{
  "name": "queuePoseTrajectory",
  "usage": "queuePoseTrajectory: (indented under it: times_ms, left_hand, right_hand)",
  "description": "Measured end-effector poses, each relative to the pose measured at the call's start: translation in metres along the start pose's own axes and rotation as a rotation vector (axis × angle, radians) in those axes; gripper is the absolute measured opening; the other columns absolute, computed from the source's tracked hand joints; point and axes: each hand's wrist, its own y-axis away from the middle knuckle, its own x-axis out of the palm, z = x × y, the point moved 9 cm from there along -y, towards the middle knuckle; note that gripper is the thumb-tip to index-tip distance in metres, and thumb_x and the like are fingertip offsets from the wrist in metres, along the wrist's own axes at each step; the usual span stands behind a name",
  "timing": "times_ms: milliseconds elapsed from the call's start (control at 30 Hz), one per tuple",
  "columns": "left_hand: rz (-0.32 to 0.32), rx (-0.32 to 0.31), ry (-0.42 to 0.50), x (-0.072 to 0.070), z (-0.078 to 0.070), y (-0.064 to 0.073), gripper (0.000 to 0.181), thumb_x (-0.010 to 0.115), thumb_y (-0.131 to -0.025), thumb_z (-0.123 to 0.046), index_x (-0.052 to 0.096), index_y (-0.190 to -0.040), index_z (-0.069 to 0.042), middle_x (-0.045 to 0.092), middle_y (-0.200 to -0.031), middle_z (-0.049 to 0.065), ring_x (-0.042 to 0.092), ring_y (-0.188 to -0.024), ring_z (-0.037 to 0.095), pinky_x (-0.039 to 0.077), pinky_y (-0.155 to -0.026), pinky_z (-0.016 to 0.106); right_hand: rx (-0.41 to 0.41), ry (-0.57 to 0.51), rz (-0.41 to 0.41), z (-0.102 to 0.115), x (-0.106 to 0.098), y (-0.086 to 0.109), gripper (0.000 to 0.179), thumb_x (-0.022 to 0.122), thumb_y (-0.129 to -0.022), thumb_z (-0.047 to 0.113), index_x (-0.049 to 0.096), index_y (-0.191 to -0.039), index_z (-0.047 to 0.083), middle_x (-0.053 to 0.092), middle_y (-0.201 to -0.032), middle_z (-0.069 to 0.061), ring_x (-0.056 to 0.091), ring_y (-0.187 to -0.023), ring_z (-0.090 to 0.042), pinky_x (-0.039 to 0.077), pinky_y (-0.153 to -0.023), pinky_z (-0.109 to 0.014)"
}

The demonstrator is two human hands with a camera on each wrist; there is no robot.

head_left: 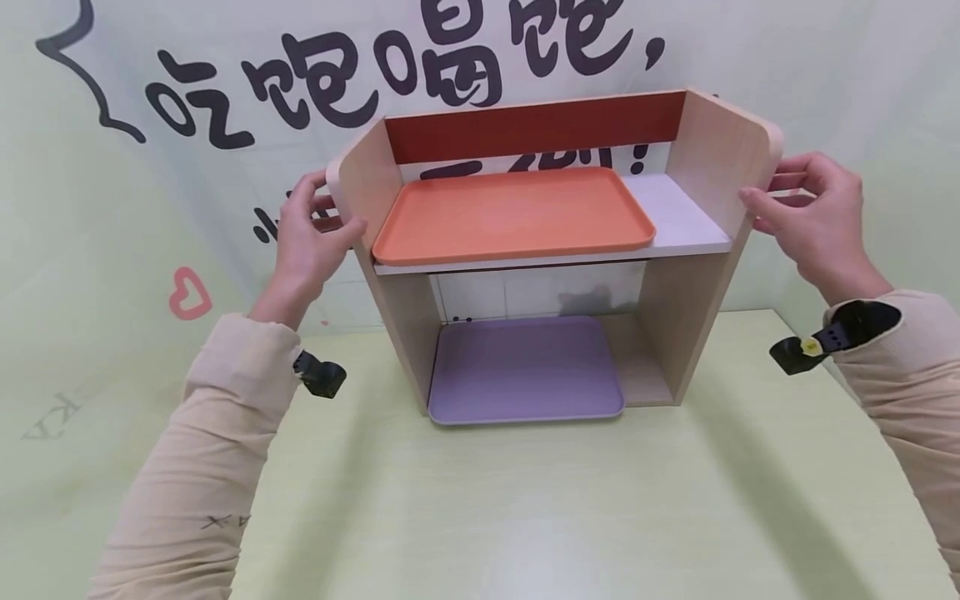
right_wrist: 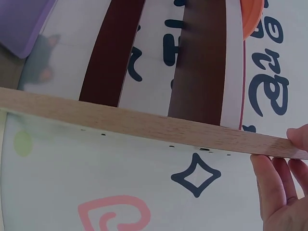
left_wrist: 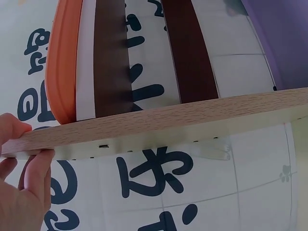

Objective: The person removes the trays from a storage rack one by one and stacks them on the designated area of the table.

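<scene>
A small two-tier wooden shelf (head_left: pixel 693 308) stands on the table, with a white upper board and a dark red back strip. My left hand (head_left: pixel 311 237) pinches the upper part of its left side panel (left_wrist: pixel 159 115), thumb on the inner side and fingers outside. On the opposite side my right hand (head_left: pixel 821 221) holds the right side panel (right_wrist: pixel 130 121) the same way, near its rounded top. An orange tray (head_left: pixel 510 212) lies on the upper board, toward the left. Below, a purple tray (head_left: pixel 525 371) sits on the bottom board, its front edge sticking out slightly.
The pale green table (head_left: pixel 525 508) extends in front of the shelf. Behind it hangs a light wall covering (head_left: pixel 225 208) with large dark characters and a pink heart outline (head_left: pixel 189 293). Both sleeves carry small black wrist cameras (head_left: pixel 321 375).
</scene>
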Motion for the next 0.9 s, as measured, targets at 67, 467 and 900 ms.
queuePoseTrajectory:
  times_ms: [67, 467, 900]
  left_hand:
    - [-0.001, 0.000, 0.003, -0.0003, -0.0004, 0.0002, 0.054, 0.061, -0.081, -0.015, 0.040, -0.130, -0.023, 0.049, -0.113, 0.008, 0.051, -0.092, 0.019, 0.049, -0.071, 0.025]
    - [0.004, -0.013, 0.006, 0.0030, -0.0012, 0.0010, 0.054, 0.061, -0.081, -0.014, 0.039, -0.130, -0.022, 0.049, -0.114, 0.009, 0.052, -0.093, 0.020, 0.049, -0.073, 0.027]
    - [0.006, -0.019, 0.028, 0.0026, 0.0010, 0.0005, 0.055, 0.061, -0.081, -0.014, 0.039, -0.130, -0.022, 0.049, -0.115, 0.010, 0.052, -0.094, 0.021, 0.049, -0.075, 0.029]
  right_hand:
    - [-0.012, 0.034, 0.005, 0.0009, -0.0002, 0.0001, 0.025, 0.069, -0.074, 0.009, 0.055, -0.095, 0.015, 0.055, -0.088, 0.004, 0.060, -0.067, -0.002, 0.048, -0.051, -0.016]
    - [-0.050, 0.079, 0.022, 0.0028, -0.0033, 0.0015, 0.023, 0.067, -0.075, 0.008, 0.056, -0.094, 0.016, 0.057, -0.085, 0.007, 0.060, -0.066, 0.001, 0.048, -0.051, -0.014]
    - [-0.058, 0.089, 0.003, 0.0023, -0.0034, 0.0032, 0.023, 0.067, -0.075, 0.008, 0.055, -0.093, 0.017, 0.057, -0.083, 0.008, 0.059, -0.067, 0.001, 0.047, -0.052, -0.012]
